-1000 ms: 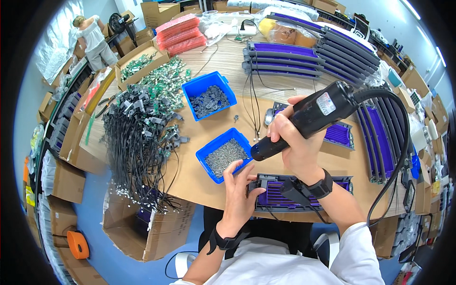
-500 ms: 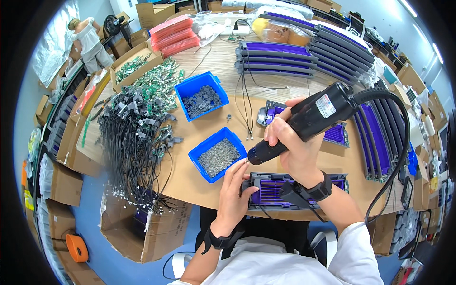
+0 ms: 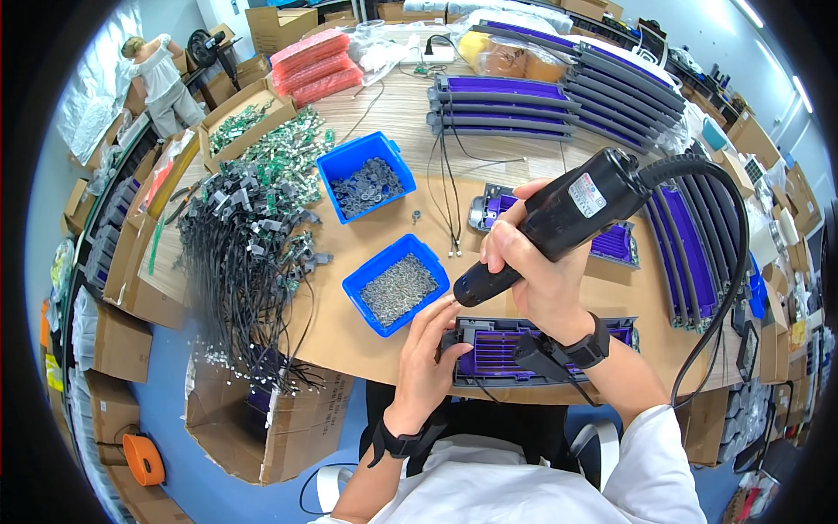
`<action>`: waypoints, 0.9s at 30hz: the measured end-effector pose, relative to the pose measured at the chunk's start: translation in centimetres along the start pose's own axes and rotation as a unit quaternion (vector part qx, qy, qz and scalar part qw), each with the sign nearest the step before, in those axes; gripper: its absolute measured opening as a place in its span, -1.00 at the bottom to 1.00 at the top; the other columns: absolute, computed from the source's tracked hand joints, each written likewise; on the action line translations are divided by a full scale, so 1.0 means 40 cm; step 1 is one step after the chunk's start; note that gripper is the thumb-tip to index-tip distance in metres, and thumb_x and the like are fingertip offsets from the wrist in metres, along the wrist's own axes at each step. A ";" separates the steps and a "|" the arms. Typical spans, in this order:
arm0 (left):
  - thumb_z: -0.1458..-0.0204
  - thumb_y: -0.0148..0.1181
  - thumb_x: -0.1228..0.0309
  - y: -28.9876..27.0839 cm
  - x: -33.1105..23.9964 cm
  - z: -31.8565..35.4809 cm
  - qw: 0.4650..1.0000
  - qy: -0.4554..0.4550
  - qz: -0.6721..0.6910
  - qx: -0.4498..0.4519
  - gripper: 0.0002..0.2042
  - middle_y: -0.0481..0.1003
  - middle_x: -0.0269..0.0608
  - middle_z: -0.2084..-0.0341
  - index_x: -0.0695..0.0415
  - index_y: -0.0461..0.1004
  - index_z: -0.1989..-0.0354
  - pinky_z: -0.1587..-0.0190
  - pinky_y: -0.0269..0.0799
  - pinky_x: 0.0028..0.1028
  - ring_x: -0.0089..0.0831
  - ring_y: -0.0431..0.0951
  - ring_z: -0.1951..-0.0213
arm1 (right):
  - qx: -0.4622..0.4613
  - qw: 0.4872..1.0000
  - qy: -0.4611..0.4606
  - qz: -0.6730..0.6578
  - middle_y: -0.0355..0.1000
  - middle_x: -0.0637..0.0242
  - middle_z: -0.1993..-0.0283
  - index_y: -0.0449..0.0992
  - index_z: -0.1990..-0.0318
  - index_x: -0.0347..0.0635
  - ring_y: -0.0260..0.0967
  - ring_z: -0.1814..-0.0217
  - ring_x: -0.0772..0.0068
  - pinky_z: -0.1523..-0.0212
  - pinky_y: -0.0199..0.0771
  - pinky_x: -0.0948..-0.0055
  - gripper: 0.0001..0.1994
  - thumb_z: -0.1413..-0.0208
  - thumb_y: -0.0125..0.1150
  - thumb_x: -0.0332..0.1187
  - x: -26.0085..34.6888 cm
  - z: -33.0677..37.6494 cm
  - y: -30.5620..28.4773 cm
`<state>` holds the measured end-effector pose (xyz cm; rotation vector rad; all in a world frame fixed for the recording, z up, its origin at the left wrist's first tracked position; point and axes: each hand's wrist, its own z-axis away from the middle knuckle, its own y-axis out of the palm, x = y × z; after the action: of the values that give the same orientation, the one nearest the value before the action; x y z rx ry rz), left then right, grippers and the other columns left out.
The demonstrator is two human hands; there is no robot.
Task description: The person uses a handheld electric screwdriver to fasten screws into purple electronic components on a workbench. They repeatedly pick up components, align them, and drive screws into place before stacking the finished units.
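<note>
My right hand (image 3: 550, 279) is wrapped round a black electric screwdriver (image 3: 572, 210), which slants with its nose down to the left. At that nose, the fingertips of my left hand (image 3: 425, 360) are pressed together; whatever small thing they hold is too small to make out. My left thumb rests near the left end of a dark grey and purple slotted housing (image 3: 499, 354) in front of me. A blue bin of small screws (image 3: 397, 290) stands just beyond my left fingers. Behind it is a second blue bin of round dark grey parts (image 3: 367, 186).
A heap of black cables with grey connectors (image 3: 240, 236) and green circuit boards (image 3: 292, 153) covers the left side. More purple housings (image 3: 502, 109) are stacked at the back and right. The driver's thick cable (image 3: 742, 236) loops down on the right. A person (image 3: 161, 83) stands far left.
The screwdriver and both hands keep almost the same pose, with the driver tilted very slightly. The whole picture has shifted a little to the left.
</note>
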<state>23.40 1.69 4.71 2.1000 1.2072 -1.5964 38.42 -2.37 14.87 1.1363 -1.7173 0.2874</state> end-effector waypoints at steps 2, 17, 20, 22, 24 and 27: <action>0.21 0.28 0.75 0.002 0.004 -0.003 1.000 0.008 0.003 0.003 -0.48 0.32 -0.12 -0.09 0.21 0.38 -0.02 0.13 0.47 -0.43 -0.26 0.48 0.11 | 0.007 1.000 -0.001 0.006 0.35 0.26 0.53 0.22 0.04 -0.25 0.32 0.60 0.49 0.45 0.42 0.39 -0.64 0.03 0.10 -0.62 0.007 -0.001 -0.006; 0.19 0.32 0.66 -0.006 -0.004 -0.006 0.998 -0.065 0.014 0.001 -0.69 0.49 -0.15 0.18 0.21 0.51 0.20 0.29 0.45 -0.47 -0.34 0.53 0.24 | 0.148 0.983 -0.037 0.102 0.39 0.42 0.49 0.33 0.12 -0.32 0.31 0.46 0.70 0.39 0.31 0.64 -0.63 0.10 0.33 -0.58 0.054 0.048 -0.062; 0.19 0.32 0.67 0.000 0.007 -0.008 0.995 -0.086 0.042 -0.001 -0.69 0.48 -0.18 0.20 0.21 0.51 0.21 0.27 0.47 -0.49 -0.40 0.52 0.24 | 0.147 0.985 -0.015 0.084 0.40 0.43 0.50 0.34 0.11 -0.32 0.31 0.46 0.70 0.39 0.31 0.64 -0.63 0.09 0.34 -0.56 0.052 0.056 -0.067; 0.19 0.33 0.67 0.005 0.010 -0.008 0.995 -0.089 0.053 -0.002 -0.69 0.48 -0.19 0.19 0.21 0.51 0.21 0.27 0.47 -0.50 -0.41 0.52 0.24 | 0.146 0.986 -0.017 0.083 0.40 0.44 0.50 0.34 0.10 -0.31 0.32 0.47 0.71 0.40 0.30 0.65 -0.62 0.09 0.34 -0.56 0.047 0.057 -0.070; 0.19 0.33 0.67 0.003 0.006 -0.007 0.995 -0.088 0.053 -0.006 -0.69 0.48 -0.19 0.19 0.20 0.51 0.21 0.27 0.47 -0.51 -0.42 0.52 0.24 | 0.151 0.985 -0.016 0.077 0.40 0.45 0.50 0.34 0.10 -0.30 0.32 0.47 0.72 0.40 0.30 0.66 -0.62 0.09 0.34 -0.56 0.047 0.057 -0.071; 0.19 0.33 0.66 0.000 -0.002 -0.009 0.995 -0.091 0.035 -0.001 -0.69 0.48 -0.19 0.18 0.20 0.52 0.20 0.26 0.47 -0.51 -0.43 0.52 0.23 | 0.162 0.984 -0.012 0.074 0.41 0.45 0.50 0.35 0.09 -0.28 0.32 0.47 0.73 0.41 0.31 0.67 -0.62 0.08 0.34 -0.56 0.047 0.058 -0.071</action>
<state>23.63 1.86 4.92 1.9260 1.0626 -1.7108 39.18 -6.39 14.50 1.2472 -1.8230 0.6687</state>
